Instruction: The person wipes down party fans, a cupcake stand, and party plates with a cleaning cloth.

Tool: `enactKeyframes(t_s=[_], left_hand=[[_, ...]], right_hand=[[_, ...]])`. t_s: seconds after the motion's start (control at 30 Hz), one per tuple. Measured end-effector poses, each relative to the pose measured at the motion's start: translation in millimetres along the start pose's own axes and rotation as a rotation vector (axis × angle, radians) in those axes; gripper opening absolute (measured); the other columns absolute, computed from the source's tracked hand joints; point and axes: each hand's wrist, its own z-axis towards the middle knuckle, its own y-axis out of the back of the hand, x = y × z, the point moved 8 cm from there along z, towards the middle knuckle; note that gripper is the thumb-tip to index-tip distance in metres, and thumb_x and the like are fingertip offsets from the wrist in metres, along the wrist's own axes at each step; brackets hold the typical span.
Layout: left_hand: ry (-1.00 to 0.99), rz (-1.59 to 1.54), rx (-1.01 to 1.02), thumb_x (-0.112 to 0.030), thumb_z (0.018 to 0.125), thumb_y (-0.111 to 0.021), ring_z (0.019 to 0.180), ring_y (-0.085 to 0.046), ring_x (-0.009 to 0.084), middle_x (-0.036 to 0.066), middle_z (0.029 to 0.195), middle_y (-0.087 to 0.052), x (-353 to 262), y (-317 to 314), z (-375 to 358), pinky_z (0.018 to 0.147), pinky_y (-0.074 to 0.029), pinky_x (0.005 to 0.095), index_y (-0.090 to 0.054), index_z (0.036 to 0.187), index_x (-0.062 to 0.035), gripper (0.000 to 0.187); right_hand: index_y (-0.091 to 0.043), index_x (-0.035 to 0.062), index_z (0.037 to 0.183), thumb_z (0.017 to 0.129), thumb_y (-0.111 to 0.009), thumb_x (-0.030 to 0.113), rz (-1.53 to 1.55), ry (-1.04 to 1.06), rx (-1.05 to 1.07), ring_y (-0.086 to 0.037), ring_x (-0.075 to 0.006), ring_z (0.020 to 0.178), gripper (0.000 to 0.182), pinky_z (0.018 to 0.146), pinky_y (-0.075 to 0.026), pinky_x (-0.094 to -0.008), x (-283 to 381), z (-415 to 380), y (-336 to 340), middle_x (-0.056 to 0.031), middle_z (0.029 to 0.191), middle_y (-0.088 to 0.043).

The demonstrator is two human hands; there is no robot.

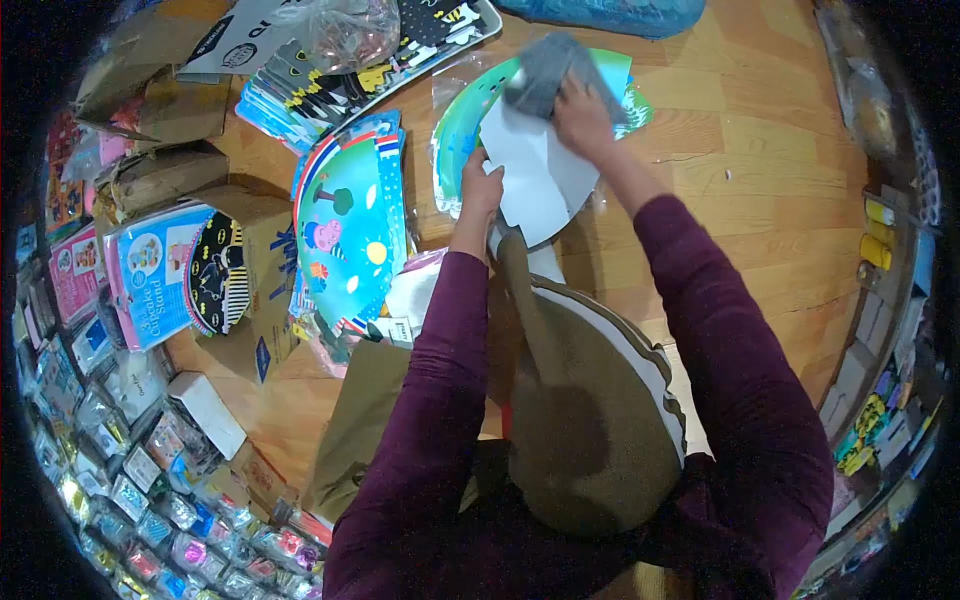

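My right hand (582, 115) is closed on a grey cloth (545, 72), pressed onto a green and blue printed card piece near the top centre. The cloth is slightly blurred. My left hand (481, 187) grips the left edge of a white curved sheet (540, 185), which lies over the printed pieces (452, 140). Left of that hand lies a stack of semicircular cards (345, 235) with a cartoon pig, a tree and a sun.
Black and yellow printed cards (375, 80) fill the upper left, with a clear plastic bag (350, 35) on them. Open cardboard boxes (165, 100) and a blue cupcake stand pack (150, 270) stand left. Packets crowd the lower left; shelves (875, 300) line the right. A blue bundle (620, 12) lies at the top.
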Motion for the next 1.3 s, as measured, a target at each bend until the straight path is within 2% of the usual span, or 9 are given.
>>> enactKeyframes(t_s=[0.33, 0.4, 0.53, 0.6, 0.7, 0.87, 1.03, 1.13, 1.3], left_hand=[[0.031, 0.05, 0.051, 0.006, 0.073, -0.05, 0.093, -0.051, 0.0173, 0.01, 0.101, -0.054, -25, 1, -14, 0.08, -0.04, 0.0267, -0.048, 0.106, 0.0016, 0.033], [0.058, -0.201, 0.036, 0.009, 0.072, -0.048, 0.091, -0.052, 0.0176, 0.011, 0.1, -0.054, -12, 4, -13, 0.078, -0.041, 0.0269, -0.048, 0.105, 0.0005, 0.034], [0.132, -0.727, 0.145, 0.005, 0.079, -0.046, 0.093, -0.053, 0.0185, 0.009, 0.104, -0.051, -36, 4, -35, 0.08, -0.046, 0.032, -0.039, 0.113, -0.0031, 0.035], [0.086, -0.836, 0.172, 0.005, 0.08, -0.045, 0.093, -0.054, 0.0193, 0.008, 0.105, -0.049, -53, -2, -36, 0.08, -0.047, 0.0316, -0.037, 0.115, -0.0046, 0.037], [0.042, -0.951, 0.192, 0.005, 0.08, -0.047, 0.095, -0.053, 0.0198, 0.008, 0.107, -0.049, -77, -16, -38, 0.078, -0.047, 0.0312, -0.039, 0.114, -0.0051, 0.037], [-0.009, -0.839, 0.308, 0.007, 0.078, -0.049, 0.094, -0.052, 0.0157, 0.007, 0.112, -0.048, -105, -42, -25, 0.073, -0.046, 0.0267, -0.039, 0.119, -0.0076, 0.044], [-0.218, -0.705, 0.267, 0.002, 0.082, -0.047, 0.095, -0.052, 0.0178, 0.008, 0.111, -0.049, -152, -36, -23, 0.078, -0.045, 0.0306, -0.039, 0.12, -0.0096, 0.041], [-0.245, -0.425, 0.277, -0.011, 0.084, -0.05, 0.109, -0.044, 0.0224, 0.011, 0.12, -0.041, -167, -23, -29, 0.083, -0.043, 0.0337, -0.037, 0.122, -0.0065, 0.041], [0.104, -1.168, 0.558, -0.06, 0.082, -0.029, 0.111, -0.041, 0.032, 0.016, 0.13, -0.032, -163, -9, -56, 0.087, -0.037, 0.0529, -0.026, 0.129, -0.006, 0.072]], right_hand=[[-0.049, 0.0024, 0.112, 0.072, -0.049, 0.012, 0.885, 0.155, 0.003, -0.037, -0.0294, 0.116, 0.041, 0.096, -0.03, -0.0402, 70, -142, -9, -0.017, 0.121, -0.043], [-0.047, -0.0008, 0.11, 0.076, -0.046, 0.01, 1.148, -0.335, 0.161, -0.045, -0.0307, 0.104, 0.036, 0.091, -0.034, -0.0359, 25, -151, -6, -0.0175, 0.112, -0.049], [-0.045, 0.0002, 0.113, 0.084, -0.04, 0.018, 1.456, -0.447, -0.325, -0.046, -0.0276, 0.102, 0.034, 0.09, -0.035, -0.0371, -79, -166, 30, -0.0152, 0.111, -0.05], [-0.041, 0.0033, 0.118, 0.088, -0.038, 0.026, 2.265, -1.043, -0.626, -0.044, -0.0262, 0.107, 0.038, 0.092, -0.034, -0.0389, -107, -162, 48, -0.0134, 0.115, -0.048], [-0.038, 0.0011, 0.121, 0.089, -0.039, 0.027, 2.313, -0.791, -0.688, -0.044, -0.0267, 0.108, 0.041, 0.096, -0.03, -0.041, -128, -139, 86, -0.0116, 0.117, -0.047], [-0.041, 0.0013, 0.117, 0.087, -0.045, 0.027, 2.239, -0.508, -0.469, -0.048, -0.0192, 0.102, 0.04, 0.086, -0.039, -0.0333, -95, -105, 126, -0.0101, 0.115, -0.049], [-0.059, 0.0003, 0.092, 0.072, -0.061, 0.002, 1.219, -0.261, -0.413, -0.057, -0.0136, 0.074, 0.021, 0.067, -0.044, -0.0243, -46, -90, 207, -0.0041, 0.083, -0.062], [-0.061, 0.0025, 0.085, 0.067, -0.062, 0.0, 0.856, -0.055, -0.601, -0.06, -0.0208, 0.078, 0.018, 0.07, -0.045, -0.0281, -42, -101, 231, -0.0097, 0.084, -0.062], [-0.06, 0.0038, 0.091, 0.059, -0.061, -0.001, 0.415, 0.272, -0.4, -0.047, -0.0314, 0.106, 0.032, 0.085, -0.04, -0.0385, -18, -95, 175, -0.0137, 0.103, -0.055]])
